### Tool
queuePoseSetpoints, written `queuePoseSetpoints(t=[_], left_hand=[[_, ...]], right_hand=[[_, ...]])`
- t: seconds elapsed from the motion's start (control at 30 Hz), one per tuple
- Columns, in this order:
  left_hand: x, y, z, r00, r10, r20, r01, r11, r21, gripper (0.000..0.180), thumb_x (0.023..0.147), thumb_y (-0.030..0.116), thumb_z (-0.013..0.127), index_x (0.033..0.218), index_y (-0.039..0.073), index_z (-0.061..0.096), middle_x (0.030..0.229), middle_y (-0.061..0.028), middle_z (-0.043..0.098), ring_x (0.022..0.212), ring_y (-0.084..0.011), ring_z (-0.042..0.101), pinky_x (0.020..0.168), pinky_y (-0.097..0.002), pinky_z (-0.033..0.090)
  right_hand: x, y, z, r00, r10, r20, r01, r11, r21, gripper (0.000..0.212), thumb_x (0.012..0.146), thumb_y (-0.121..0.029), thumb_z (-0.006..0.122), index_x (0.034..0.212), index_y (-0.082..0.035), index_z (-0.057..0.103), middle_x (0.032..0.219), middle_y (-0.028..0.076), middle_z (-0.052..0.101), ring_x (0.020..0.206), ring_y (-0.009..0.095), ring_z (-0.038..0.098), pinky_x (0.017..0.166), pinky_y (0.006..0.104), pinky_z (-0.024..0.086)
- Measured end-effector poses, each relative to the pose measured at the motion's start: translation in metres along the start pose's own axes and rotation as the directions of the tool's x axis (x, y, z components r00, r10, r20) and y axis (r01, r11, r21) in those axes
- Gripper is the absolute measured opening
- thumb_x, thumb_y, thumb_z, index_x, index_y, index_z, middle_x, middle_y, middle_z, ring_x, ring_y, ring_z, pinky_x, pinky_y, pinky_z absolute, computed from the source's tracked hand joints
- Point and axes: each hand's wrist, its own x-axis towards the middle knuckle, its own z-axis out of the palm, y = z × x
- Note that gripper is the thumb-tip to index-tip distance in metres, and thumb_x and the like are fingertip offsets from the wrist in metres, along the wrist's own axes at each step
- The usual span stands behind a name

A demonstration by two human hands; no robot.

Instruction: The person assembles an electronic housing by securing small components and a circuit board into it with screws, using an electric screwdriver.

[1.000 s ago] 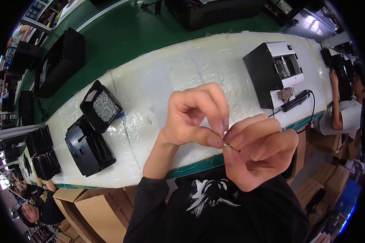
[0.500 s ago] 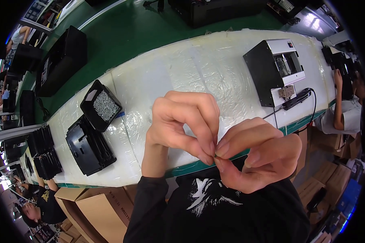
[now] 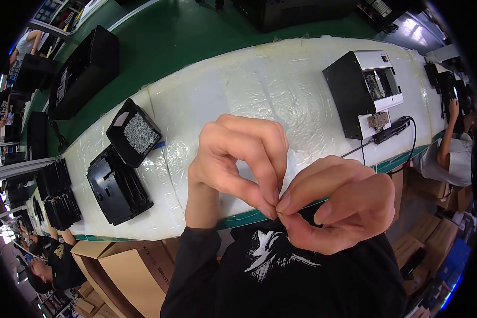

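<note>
My left hand [image 3: 242, 159] and my right hand [image 3: 339, 204] meet above the near edge of the table, fingertips touching. Each one pinches thumb against forefinger at the same spot. Whatever lies between the tips is too small or too hidden to make out. Away to the left stands a black bin [image 3: 123, 150] full of small silver screws [image 3: 139, 133]. Beside that bin, a stack of black plastic panels [image 3: 113, 188] rests on the table.
The table [image 3: 206, 85] has a clear plastic cover. A black and silver screw-feeding machine [image 3: 358, 93] stands at right, a black electric screwdriver [image 3: 391, 130] beside it. An open cardboard box [image 3: 135, 270] sits below the near edge. Co-workers [image 3: 445, 153] [image 3: 58, 262] are at both sides.
My fingertips have shifted slightly left and stay pinched together. The view has moved a little, and the co-worker's arm at right has changed position.
</note>
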Motion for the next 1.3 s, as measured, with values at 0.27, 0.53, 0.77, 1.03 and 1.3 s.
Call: queuePoseSetpoints(t=[0.27, 0.53, 0.77, 1.03, 1.3], left_hand=[[0.003, 0.009, 0.011, 0.985, -0.026, -0.168, 0.057, 0.981, 0.183, 0.019, 0.056, -0.003, 0.077, 0.073, 0.001, 0.070, 0.076, -0.0075, 0.062, 0.064, -0.0150, 0.061, 0.055, -0.0233, 0.045], [0.005, 0.022, 0.025, 0.965, 0.063, -0.253, 0.111, 0.777, 0.619, 0.015, 0.053, 0.005, 0.071, 0.066, 0.000, 0.065, 0.069, -0.0096, 0.062, 0.057, -0.0185, 0.059, 0.053, -0.0258, 0.046], [0.006, 0.026, 0.028, 0.963, 0.080, -0.258, 0.131, 0.695, 0.707, 0.016, 0.057, 0.008, 0.075, 0.065, -0.001, 0.065, 0.068, -0.0091, 0.061, 0.056, -0.0182, 0.058, 0.051, -0.0261, 0.045], [0.005, 0.027, 0.026, 0.965, 0.102, -0.241, 0.105, 0.691, 0.716, 0.017, 0.059, 0.011, 0.076, 0.065, -0.001, 0.064, 0.066, -0.0091, 0.060, 0.054, -0.0183, 0.057, 0.050, -0.0260, 0.045], [0.004, 0.025, 0.025, 0.965, 0.094, -0.244, 0.104, 0.720, 0.686, 0.017, 0.059, 0.010, 0.076, 0.066, -0.001, 0.064, 0.066, -0.0088, 0.059, 0.055, -0.0180, 0.057, 0.050, -0.0260, 0.045]], right_hand=[[-0.008, 0.002, -0.006, 0.988, 0.034, -0.153, -0.033, 0.999, 0.010, 0.039, 0.057, 0.020, 0.066, 0.085, 0.000, 0.046, 0.079, 0.019, 0.064, 0.068, 0.017, 0.064, 0.060, 0.0223, 0.049], [-0.017, 0.008, -0.005, 0.977, 0.072, -0.199, -0.059, 0.996, 0.071, 0.043, 0.066, 0.020, 0.064, 0.092, -0.002, 0.037, 0.084, 0.025, 0.064, 0.074, 0.022, 0.067, 0.065, 0.0268, 0.053], [-0.017, 0.007, -0.008, 0.982, 0.077, -0.172, -0.064, 0.995, 0.081, 0.042, 0.068, 0.020, 0.063, 0.092, -0.003, 0.037, 0.084, 0.024, 0.064, 0.077, 0.024, 0.067, 0.069, 0.0292, 0.053], [-0.017, 0.007, -0.009, 0.989, 0.089, -0.121, -0.078, 0.993, 0.093, 0.042, 0.069, 0.019, 0.064, 0.092, -0.003, 0.037, 0.085, 0.023, 0.064, 0.081, 0.025, 0.067, 0.072, 0.0303, 0.052], [-0.016, 0.007, -0.006, 0.982, 0.087, -0.165, -0.073, 0.994, 0.086, 0.042, 0.068, 0.018, 0.065, 0.091, -0.003, 0.037, 0.083, 0.022, 0.065, 0.077, 0.024, 0.067, 0.070, 0.0293, 0.052]])
